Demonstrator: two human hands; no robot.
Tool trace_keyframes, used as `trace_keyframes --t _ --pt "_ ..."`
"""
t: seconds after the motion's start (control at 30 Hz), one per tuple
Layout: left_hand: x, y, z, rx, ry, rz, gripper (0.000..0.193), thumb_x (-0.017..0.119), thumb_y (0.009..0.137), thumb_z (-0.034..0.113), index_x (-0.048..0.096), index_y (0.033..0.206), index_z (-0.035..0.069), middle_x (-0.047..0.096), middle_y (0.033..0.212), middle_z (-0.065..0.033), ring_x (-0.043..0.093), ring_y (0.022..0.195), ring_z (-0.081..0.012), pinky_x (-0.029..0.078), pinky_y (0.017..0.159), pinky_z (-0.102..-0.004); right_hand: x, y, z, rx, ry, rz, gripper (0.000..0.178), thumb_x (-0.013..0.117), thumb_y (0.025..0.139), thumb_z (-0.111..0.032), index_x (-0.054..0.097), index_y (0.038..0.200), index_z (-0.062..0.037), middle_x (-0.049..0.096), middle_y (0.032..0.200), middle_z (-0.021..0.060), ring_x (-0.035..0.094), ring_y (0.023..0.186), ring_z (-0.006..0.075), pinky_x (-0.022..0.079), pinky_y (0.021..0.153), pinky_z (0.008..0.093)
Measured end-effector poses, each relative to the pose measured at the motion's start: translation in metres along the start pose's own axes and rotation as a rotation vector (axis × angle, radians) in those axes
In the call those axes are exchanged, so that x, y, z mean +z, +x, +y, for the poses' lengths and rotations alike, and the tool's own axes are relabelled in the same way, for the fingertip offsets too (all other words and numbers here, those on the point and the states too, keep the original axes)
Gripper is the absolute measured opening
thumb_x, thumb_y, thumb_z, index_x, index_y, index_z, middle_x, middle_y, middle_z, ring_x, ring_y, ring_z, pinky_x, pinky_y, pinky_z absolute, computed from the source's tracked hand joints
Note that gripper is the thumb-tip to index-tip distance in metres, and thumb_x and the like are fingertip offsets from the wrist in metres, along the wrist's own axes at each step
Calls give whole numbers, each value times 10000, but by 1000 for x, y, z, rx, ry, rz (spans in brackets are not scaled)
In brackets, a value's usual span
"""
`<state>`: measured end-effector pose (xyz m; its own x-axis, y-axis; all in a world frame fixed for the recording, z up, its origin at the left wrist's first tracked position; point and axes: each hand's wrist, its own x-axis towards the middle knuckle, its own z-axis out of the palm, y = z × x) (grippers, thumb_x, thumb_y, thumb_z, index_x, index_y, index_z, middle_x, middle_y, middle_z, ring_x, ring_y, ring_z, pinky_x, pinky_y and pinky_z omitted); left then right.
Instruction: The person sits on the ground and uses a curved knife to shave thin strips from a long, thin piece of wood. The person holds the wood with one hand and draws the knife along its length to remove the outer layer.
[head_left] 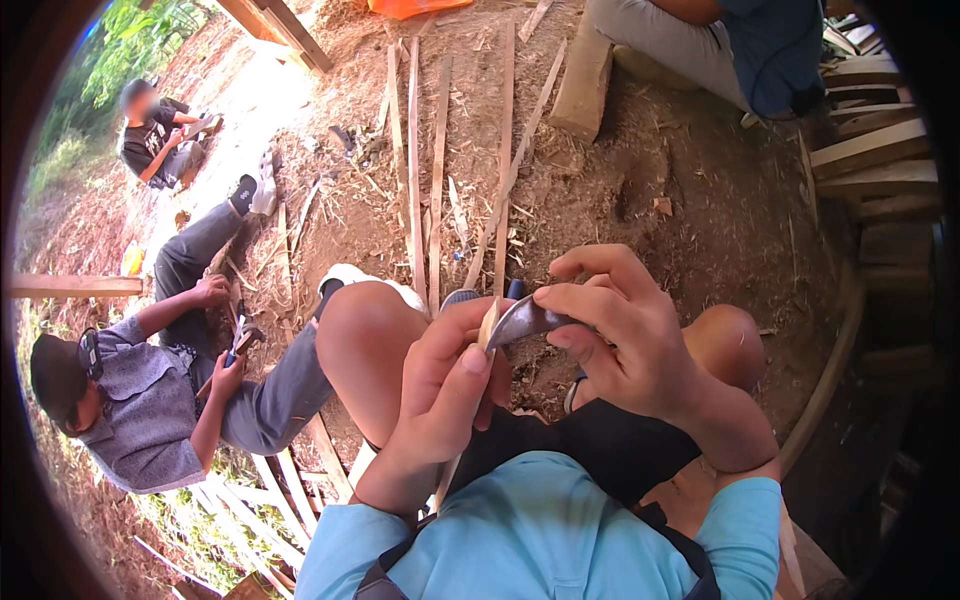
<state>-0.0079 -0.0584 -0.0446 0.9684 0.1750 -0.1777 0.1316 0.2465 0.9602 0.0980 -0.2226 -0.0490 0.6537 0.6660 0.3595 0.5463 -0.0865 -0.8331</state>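
Observation:
My left hand point(448, 385) is closed round a thin pale strip of wood point(489, 325). The strip's end sticks up past my thumb. Lower down, a narrow length of wood shows below this hand, between my arm and my shirt. With thumb and fingers, my right hand point(625, 340) pinches a dark grey, curved metal blade point(525, 321). The blade's left end meets the wood beside my left thumb. Whether the blade has a handle is hidden by my fingers. Just behind the blade, a small dark blue object point(515, 289) shows in part.
Long wooden strips point(415, 170) lie on the dirt ahead, among shavings. To my left sits a co-worker point(165, 390) holding a blue-handled tool point(238, 345); another person point(163, 140) sits farther off. A person in grey trousers point(670, 45) is ahead right. Stacked timber point(870, 155) stands at right.

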Motion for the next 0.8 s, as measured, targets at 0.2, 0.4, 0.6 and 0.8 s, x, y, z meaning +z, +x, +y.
trace_keyframes --t 0.2,0.4,0.6,0.8 --pt "0 2 0 -37 -58 -38 306 413 975 251 479 1161 17 571 743 -30 460 543 -34 362 472 -162 5 -3 10 -87 -75 -12 278 653 777 -17 654 1045 -90 564 1042 102 609 719 204 518 627 301" --pt "2 4 -2 -72 -53 -54 199 405 983 198 488 1067 38 569 740 -16 478 547 -38 362 469 -161 2 -3 6 -110 -197 -24 272 639 762 -27 665 1025 -94 570 1030 96 618 787 217 515 663 337" --pt "20 -1 -19 22 302 -372 134 476 961 147 502 1020 30 551 670 -5 476 506 -58 369 477 -192 -29 33 37 -155 -544 436 198 618 839 -43 649 1032 -68 573 1005 111 609 791 242 496 666 340" --pt "-8 11 -3 -124 -145 -6 147 462 967 167 507 1016 36 535 677 -10 448 527 -34 344 439 -169 -13 9 11 -80 -193 180 207 654 818 -44 649 1023 -68 579 964 113 612 707 220 498 616 320"
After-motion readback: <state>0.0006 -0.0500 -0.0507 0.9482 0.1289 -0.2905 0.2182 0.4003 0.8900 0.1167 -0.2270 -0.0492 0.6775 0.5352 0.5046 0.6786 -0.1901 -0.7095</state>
